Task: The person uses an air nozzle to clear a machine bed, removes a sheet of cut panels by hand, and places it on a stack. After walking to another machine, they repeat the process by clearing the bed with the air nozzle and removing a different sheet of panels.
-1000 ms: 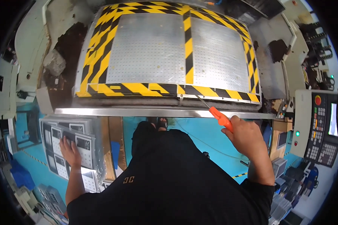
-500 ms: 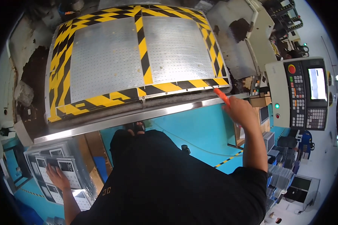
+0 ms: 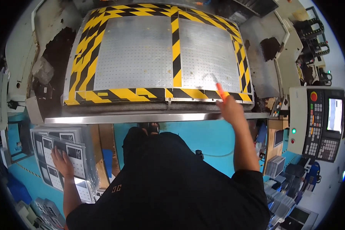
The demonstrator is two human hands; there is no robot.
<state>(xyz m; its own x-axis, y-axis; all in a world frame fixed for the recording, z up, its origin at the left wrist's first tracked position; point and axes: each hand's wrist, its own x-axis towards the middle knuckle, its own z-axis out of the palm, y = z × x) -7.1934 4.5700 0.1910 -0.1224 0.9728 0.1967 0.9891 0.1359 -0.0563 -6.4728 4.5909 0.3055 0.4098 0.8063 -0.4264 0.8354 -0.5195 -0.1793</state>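
Observation:
My right hand [image 3: 232, 109] is closed around the handle of a slim orange-red tool [image 3: 220, 90]. Its far end is smeared by motion, so its kind is unclear. The tool points away from me, over the front right of a flat metal bed [image 3: 136, 57] dotted with rows of small holes. Yellow-and-black striped tape [image 3: 122, 95] borders this bed and divides it in two. At the lower left, my left hand [image 3: 63, 163] lies with fingers spread on a stack of clear plastic sheets [image 3: 76, 153] printed with black-and-white panels.
A bright metal rail [image 3: 142, 118] runs between me and the bed. To the right stands a control panel [image 3: 298, 115] with a screen, keys and a red knob. Stacked dark and grey pieces [image 3: 281, 191] sit at the lower right. A rough stone-like block [image 3: 43, 71] is left of the bed.
The view has turned, shifting the bed rightward in the picture. My right hand has brought the orange-red tool from the bed's front right corner farther in over its surface. My left hand stays on the sheets.

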